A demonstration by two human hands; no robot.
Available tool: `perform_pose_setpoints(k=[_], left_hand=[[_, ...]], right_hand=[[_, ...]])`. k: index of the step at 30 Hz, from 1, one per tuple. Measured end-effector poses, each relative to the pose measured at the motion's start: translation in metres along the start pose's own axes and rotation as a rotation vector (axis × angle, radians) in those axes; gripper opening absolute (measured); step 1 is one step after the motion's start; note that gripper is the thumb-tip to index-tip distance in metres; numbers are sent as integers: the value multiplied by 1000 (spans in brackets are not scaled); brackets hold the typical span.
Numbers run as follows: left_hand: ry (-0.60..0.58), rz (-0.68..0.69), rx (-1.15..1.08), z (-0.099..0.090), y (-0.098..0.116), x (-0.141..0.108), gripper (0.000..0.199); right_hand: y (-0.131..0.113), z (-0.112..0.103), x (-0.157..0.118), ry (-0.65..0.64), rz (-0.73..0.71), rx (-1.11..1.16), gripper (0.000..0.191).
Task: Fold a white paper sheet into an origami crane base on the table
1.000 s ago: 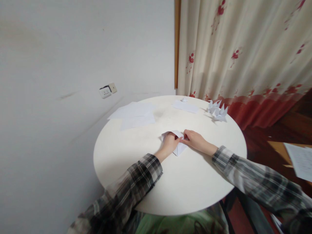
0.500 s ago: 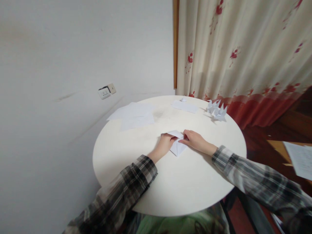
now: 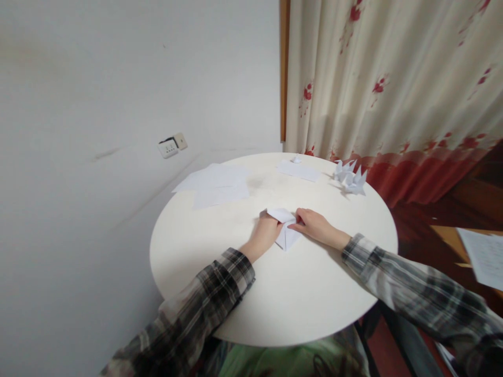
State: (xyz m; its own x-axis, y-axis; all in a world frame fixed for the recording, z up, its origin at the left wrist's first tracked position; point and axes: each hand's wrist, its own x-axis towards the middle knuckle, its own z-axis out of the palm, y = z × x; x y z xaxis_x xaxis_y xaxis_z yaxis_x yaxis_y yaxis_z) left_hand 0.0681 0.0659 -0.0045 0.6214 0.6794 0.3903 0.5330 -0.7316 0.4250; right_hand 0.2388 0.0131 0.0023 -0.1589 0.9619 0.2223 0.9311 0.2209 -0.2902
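A folded piece of white paper (image 3: 288, 239) lies near the middle of the round white table (image 3: 302, 314), with a raised flap at its far side. On its left edge my left hand (image 3: 266, 233) is closed, its fingers partly hidden under the flap. My right hand (image 3: 313, 225) pinches the right side of the paper between thumb and curled fingers. Several white folded paper cranes (image 3: 349, 179) stand together at the table's far right.
Loose white sheets (image 3: 216, 184) lie at the far left of the table. Another sheet (image 3: 298, 170) with a small folded paper piece (image 3: 296, 159) is at the back. A wall with a socket (image 3: 168, 148) borders the left; a flowered curtain (image 3: 385, 104) hangs behind.
My left hand has slid slightly further under the flap, and the flap's left corner has lifted a little. My right hand has stayed nearly still.
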Motion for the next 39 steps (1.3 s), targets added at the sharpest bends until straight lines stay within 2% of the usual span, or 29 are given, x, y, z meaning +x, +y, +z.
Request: perform_pose_setpoints(k=[11,34,39], left_hand=[[58,30,1,8,-7,0,18],[73,61,-6,7,-10,1,16],[90,58,-6,7,-10,2,14]], right_hand=[[-3,-3,-1,-3,0,-4,25],[1,0,0,37,-18,37,27],[-7,-2,-2,35,17,-25,28]])
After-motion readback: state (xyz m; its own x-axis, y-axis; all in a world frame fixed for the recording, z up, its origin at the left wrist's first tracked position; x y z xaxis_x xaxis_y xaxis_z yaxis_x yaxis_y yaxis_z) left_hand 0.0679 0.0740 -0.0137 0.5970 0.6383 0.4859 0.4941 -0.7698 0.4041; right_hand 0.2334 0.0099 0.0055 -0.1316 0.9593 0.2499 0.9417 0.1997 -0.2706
